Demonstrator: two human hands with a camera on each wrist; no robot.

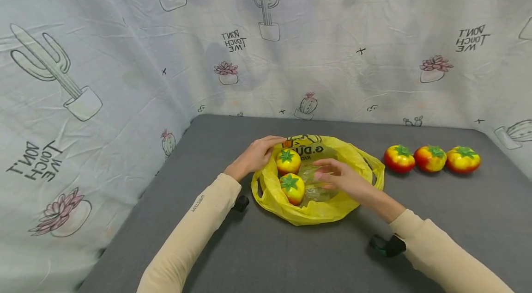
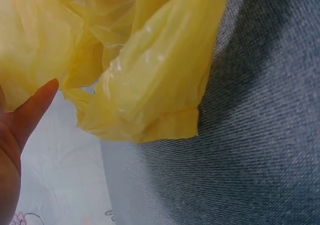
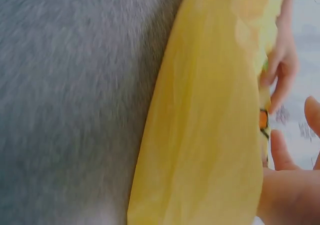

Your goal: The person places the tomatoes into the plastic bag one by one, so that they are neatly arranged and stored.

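A yellow plastic bag (image 1: 320,213) lies wide open on the grey table, its rim spread in a loose ring. Two yellow-and-red tomatoes with green leafy tops, one at the back (image 1: 288,161) and one nearer (image 1: 293,189), sit inside at its left. My left hand (image 1: 258,153) rests at the bag's back-left rim, fingers extended along it; the left wrist view shows a straight digit (image 2: 37,105) beside the yellow plastic. Over the bag's right half is my right hand (image 1: 342,180), fingers loosely bent and apart, with nothing between them.
In a row to the right of the bag stand three more tomatoes: left (image 1: 399,159), middle (image 1: 430,158) and right (image 1: 463,160). The grey table (image 1: 249,256) reaches back to a white curtain (image 1: 316,76) printed with cacti. Black wrist devices sit under both forearms.
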